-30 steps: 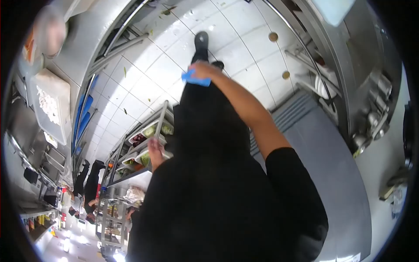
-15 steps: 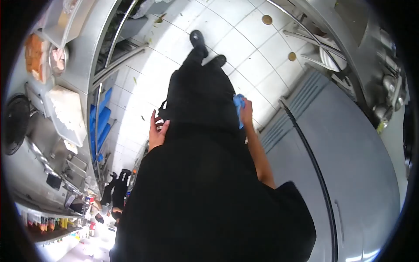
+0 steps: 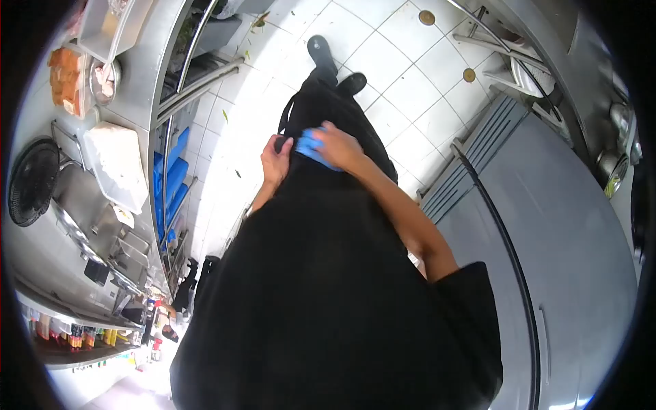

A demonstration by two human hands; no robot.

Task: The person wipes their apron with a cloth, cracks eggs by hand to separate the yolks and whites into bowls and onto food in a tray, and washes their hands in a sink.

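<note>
My right hand [image 3: 336, 145] is closed on a blue cloth [image 3: 309, 145], pressed against the front of my black apron [image 3: 307, 225] near the waist. Just left of the cloth, my left hand [image 3: 274, 164] has its fingers curled around a dark piece at the apron's edge. That piece looks like black fabric, though its exact shape is partly hidden by the fingers. A thin black strap [image 3: 285, 115] loops out above the left hand, beside my trouser leg.
On the left, a steel counter [image 3: 133, 89] bears a white tub [image 3: 116, 160], a steel bowl [image 3: 106, 82] and a black round lid [image 3: 33, 181]. Blue items [image 3: 174, 181] sit below it. A grey cabinet [image 3: 547, 225] flanks me on the right. Scraps dot the tiled floor [image 3: 396, 75].
My right hand has brought the blue cloth from my right hip across to the front of my waist. My left hand, open before, has moved right and up and closed on the dark edge.
</note>
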